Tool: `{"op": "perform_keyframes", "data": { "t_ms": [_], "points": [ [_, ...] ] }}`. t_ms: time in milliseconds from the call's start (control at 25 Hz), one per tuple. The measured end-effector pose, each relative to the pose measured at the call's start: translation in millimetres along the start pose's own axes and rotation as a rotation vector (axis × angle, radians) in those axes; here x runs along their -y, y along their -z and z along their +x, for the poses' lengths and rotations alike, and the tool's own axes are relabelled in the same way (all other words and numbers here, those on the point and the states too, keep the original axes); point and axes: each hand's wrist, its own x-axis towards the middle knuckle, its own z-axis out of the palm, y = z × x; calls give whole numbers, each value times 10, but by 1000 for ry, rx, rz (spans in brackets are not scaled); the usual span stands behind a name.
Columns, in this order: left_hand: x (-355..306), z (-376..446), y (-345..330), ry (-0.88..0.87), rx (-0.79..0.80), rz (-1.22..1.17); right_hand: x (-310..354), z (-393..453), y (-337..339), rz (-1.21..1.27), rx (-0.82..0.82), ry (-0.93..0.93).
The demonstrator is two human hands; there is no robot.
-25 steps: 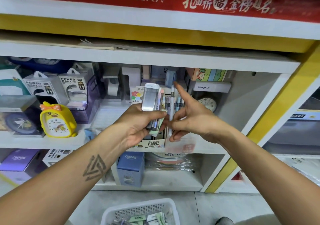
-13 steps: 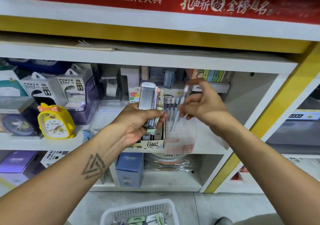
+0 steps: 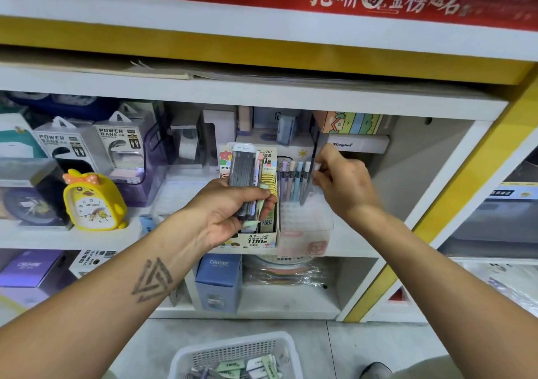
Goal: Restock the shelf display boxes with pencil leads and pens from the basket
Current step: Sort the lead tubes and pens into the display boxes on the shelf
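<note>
Pens are the step in hand: my right hand (image 3: 339, 179) pinches a slim dark pen (image 3: 309, 174) over the clear plastic display box (image 3: 305, 227). My left hand (image 3: 230, 212) grips grey pencil-lead cases (image 3: 243, 174). Next I'd seat it upright beside the pastel pens (image 3: 294, 182); more stock waits in the white basket (image 3: 235, 358).

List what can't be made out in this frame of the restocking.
- Head view: basket cut off by the bottom edge, so its full contents are hidden.
- Pen pinched by the right hand is motion-blurred; its tip and whether it is seated in the clear display box are unclear.
- The left hand covers the lower ends of the lead cases; their count is unclear.
</note>
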Motion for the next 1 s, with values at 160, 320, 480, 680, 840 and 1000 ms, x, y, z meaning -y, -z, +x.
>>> {"op": "perform_keyframes", "data": {
  "t_ms": [160, 320, 480, 680, 840, 1000],
  "points": [
    [-2, -12, 8, 7, 14, -20, -12, -24, -46, 15, 35, -6],
    [3, -54, -2, 17, 50, -18, -18, -13, -81, -3, 44, 33],
    [-10, -80, -6, 15, 80, -33, 95, 32, -51, -66, 66, 14],
    [-10, -78, 23, -47, 92, 45, 471, 0, 42, 759, 420, -211],
    [-28, -86, 95, -67, 38, 41, 551, 13, 19, 916, 437, -266],
    [-146, -125, 244, -28, -5, 30, 554, 52, 21, 996, 327, -337]
  ]
}}
